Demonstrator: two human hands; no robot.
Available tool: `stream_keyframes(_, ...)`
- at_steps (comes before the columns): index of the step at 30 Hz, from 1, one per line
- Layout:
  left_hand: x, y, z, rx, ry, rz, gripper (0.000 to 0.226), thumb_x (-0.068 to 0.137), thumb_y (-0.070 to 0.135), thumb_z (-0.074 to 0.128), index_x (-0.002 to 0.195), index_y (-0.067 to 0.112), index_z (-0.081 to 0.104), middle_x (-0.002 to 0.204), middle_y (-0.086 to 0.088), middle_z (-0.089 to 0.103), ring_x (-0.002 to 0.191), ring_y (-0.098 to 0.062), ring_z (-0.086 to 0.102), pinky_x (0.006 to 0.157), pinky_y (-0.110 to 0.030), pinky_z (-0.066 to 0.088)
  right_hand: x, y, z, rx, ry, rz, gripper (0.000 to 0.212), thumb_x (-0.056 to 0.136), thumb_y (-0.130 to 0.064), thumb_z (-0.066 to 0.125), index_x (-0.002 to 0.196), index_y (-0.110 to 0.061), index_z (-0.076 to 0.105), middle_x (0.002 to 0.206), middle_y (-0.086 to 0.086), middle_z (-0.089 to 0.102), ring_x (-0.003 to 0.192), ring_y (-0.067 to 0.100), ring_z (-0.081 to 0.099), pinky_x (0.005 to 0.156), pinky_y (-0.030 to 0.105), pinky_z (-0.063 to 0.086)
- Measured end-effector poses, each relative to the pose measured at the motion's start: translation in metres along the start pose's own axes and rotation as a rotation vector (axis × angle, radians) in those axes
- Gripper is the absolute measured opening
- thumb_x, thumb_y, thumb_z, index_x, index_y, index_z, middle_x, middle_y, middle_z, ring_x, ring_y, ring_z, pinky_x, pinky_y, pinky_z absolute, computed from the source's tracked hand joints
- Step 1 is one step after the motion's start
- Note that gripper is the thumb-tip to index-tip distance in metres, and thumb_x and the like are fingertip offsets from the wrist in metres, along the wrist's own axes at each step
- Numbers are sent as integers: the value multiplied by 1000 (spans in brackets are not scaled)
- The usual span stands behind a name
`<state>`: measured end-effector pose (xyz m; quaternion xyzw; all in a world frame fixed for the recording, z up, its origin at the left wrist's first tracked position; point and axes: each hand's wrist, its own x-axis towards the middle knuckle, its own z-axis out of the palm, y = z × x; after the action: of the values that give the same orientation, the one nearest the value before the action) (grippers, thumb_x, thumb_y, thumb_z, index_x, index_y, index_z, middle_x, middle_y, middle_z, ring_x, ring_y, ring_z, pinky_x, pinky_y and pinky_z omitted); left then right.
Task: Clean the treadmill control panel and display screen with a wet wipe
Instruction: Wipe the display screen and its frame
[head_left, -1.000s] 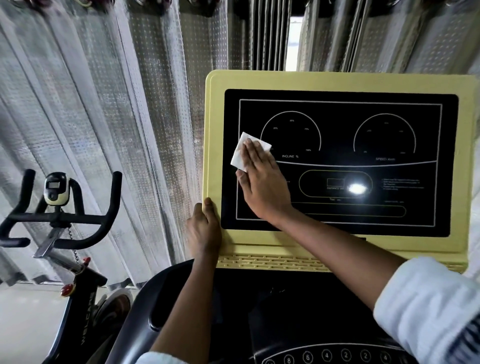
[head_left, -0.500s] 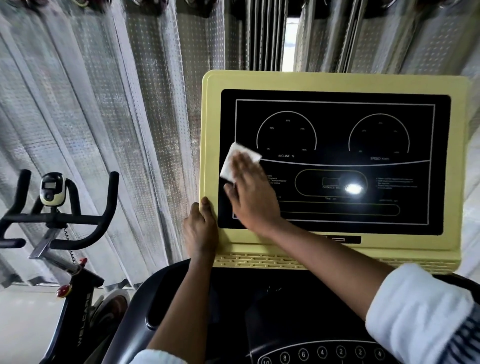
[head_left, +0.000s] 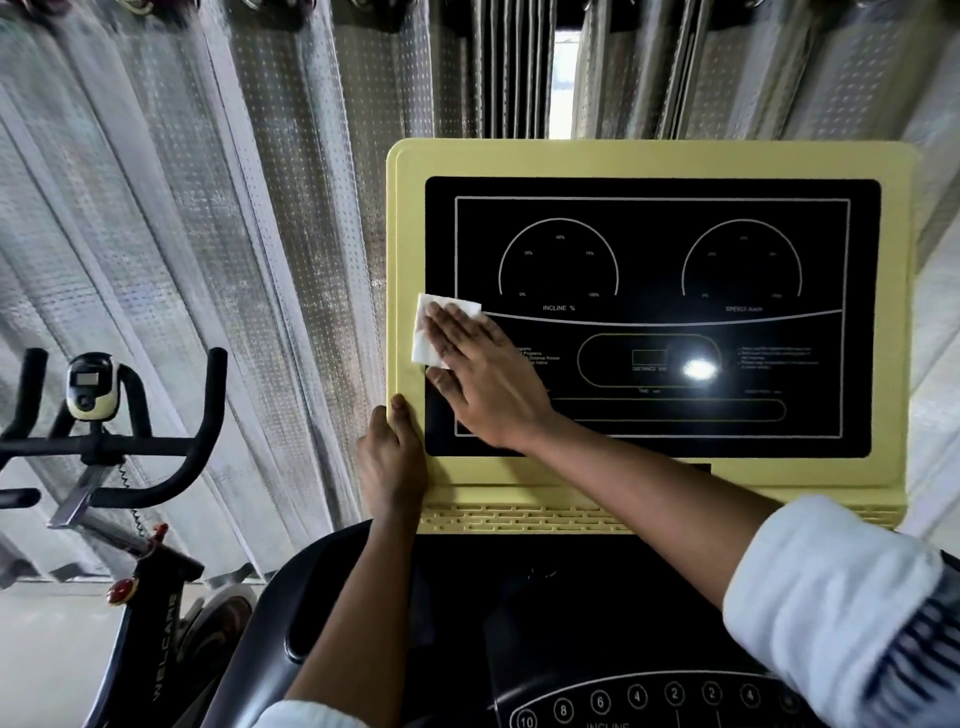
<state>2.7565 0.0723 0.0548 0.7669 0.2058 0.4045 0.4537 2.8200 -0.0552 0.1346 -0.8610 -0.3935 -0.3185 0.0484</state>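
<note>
A single head-worn wide-angle view looks forward and down, close over the treadmill display screen (head_left: 652, 317).

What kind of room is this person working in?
Most likely a gym or home workout room. A treadmill console with incline and speed dials fills the view, an exercise bike stands to its left, and curtains hang behind both.

Exercise bike (head_left: 119, 519) on pale floor (head_left: 47, 654)

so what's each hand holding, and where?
Right hand presses the wet wipe flat under its fingers, not gripped. Left hand grips the yellow console at its lower-left edge.
</note>
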Motion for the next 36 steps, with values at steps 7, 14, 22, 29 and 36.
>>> stream_keyframes(7, 1, -4, 2, 10, 5, 4, 69, 95, 67, 19, 87, 10, 57, 73, -20, 59, 69, -38, 54, 60, -48, 45, -10, 2, 1, 77, 108, 328, 64, 109, -44, 21, 161, -8, 12, 169, 9, 10, 157, 19, 3, 127, 40, 10)
stream_keyframes(14, 1, -6, 4, 14, 8, 2, 72, 94, 69, 18, 91, 9, 58, 77, -23, 60, 72, -40, 56, 63, -50, 46, -17, 22, -7, 34, 86, 247, 61, 110, -44, 24, 160, -10, 18, 168, 7, 17, 156, 19, 11, 126, 41, 15)
stream_keyframes(22, 1, -7, 3, 15, -18, 19, 66, 99, 63, 20, 91, 11, 58, 74, -16, 60, 70, -36, 57, 58, -43, 43, -49, 11, 3, -7, -5, 127, 64, 109, -48, 21, 161, -11, 14, 169, 6, 12, 157, 18, 4, 126, 41, 14)
stream_keyframes(29, 0, -4, 1, 20, -24, -15, 65, 100, 62, 22, 89, 9, 57, 73, -16, 59, 70, -36, 56, 59, -45, 46, -22, 54, -18, -10, 184, 471, 62, 109, -41, 22, 160, -7, 17, 168, 9, 16, 157, 19, 9, 127, 40, 13)
stream_keyframes(36, -2, 0, -1, 16, -3, -1, 57, 105, 52, 28, 86, 7, 57, 64, -7, 53, 58, -22, 49, 51, -36, 30, -52, 58, -16, -33, 36, 146, 61, 109, -45, 23, 160, -12, 19, 168, 5, 16, 156, 17, 9, 126, 42, 17)
